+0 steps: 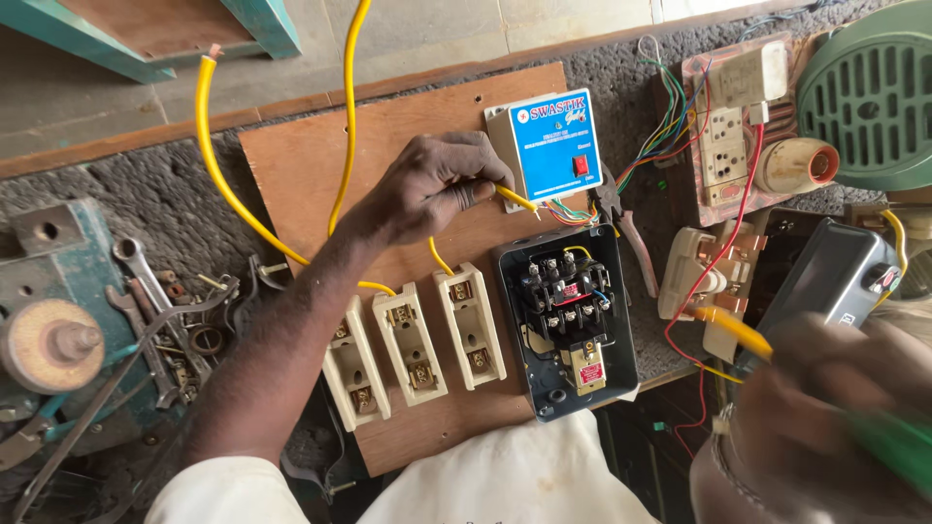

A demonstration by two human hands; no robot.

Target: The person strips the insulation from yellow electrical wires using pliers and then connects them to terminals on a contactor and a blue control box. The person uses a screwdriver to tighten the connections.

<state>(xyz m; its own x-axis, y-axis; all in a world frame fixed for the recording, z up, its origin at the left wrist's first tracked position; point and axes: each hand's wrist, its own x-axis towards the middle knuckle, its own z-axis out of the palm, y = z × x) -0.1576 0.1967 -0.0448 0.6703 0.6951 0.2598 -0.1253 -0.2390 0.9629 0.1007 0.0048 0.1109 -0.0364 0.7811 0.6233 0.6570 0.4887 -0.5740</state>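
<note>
- Left hand (432, 184): fingers curled, pinching a yellow wire (515, 199) near its end, over the wooden board (301, 165).
- Yellow wire: the held end runs left to right with a slight downward slant, tip pointing toward the gap between the blue-faced box (549, 146) and the open black switch box (568, 315) (bare strands show just beyond the tip).
- Black switch box: below and to the right of the left hand, nearer to it than to the other hand.
- Right hand (825, 398): blurred at lower right, closed round a green-handled tool (893, 442); well apart from the wire end.
- Three cream fuse holders (413, 340): just left of the switch box.
</note>
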